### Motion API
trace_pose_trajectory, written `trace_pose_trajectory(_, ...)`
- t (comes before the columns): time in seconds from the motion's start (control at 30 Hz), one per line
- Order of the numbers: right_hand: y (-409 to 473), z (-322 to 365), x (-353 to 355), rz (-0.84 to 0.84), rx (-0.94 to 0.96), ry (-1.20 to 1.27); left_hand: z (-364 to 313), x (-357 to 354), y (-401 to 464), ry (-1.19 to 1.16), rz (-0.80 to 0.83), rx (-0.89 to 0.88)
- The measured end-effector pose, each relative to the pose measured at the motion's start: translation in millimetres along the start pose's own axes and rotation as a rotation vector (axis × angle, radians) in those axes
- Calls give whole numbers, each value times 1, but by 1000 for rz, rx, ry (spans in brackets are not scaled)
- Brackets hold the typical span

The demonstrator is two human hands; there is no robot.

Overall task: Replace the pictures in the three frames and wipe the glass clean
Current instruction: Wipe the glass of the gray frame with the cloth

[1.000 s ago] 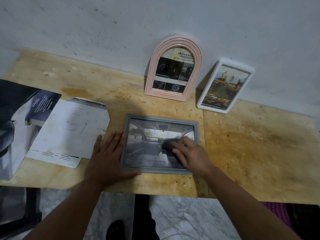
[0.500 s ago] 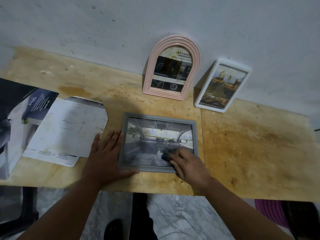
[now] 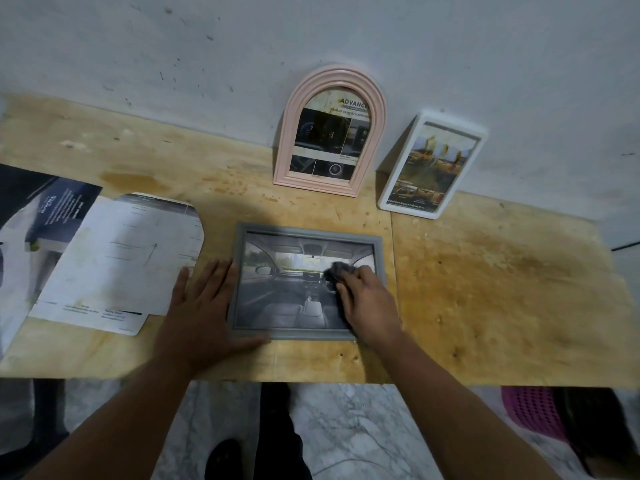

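Hands: left (image 3: 202, 308) steadies grey frame (image 3: 308, 233) | right (image 3: 369, 301) presses cloth (image 3: 339, 271)

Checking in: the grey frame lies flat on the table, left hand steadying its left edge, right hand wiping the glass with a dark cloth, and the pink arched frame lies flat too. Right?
Not quite. The head view shows the pink arched frame standing propped against the wall, not flat. The rest holds: grey frame flat, left hand at its edge, right hand wiping with the dark cloth.

My right hand (image 3: 369, 299) covers most of the dark cloth (image 3: 341, 270); the brochure (image 3: 31, 216) runs off the left edge.
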State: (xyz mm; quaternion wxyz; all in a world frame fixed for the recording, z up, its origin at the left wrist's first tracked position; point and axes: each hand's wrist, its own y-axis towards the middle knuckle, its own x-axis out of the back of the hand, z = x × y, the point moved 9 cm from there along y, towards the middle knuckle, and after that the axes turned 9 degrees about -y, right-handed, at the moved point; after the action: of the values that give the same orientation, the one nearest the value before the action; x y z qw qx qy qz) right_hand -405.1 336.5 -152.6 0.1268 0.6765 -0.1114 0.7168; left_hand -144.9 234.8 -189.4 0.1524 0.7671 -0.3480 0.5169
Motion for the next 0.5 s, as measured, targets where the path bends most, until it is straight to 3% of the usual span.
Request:
trace_pose_trajectory(0.1,-34,28,3,-8,105,109,0,0,1,3,4,-6)
trace_pose_trajectory(0.27,-41,49,1,217,283,248,0,-1,2,-9,16,8)
trace_pose_trajectory(0.4,1,-5,32,38,144,38,0,-1,3,-10,17,11)
trace_pose_trajectory(0.5,2,-34,24,74,65,-158,1,0,2,-9,12,12)
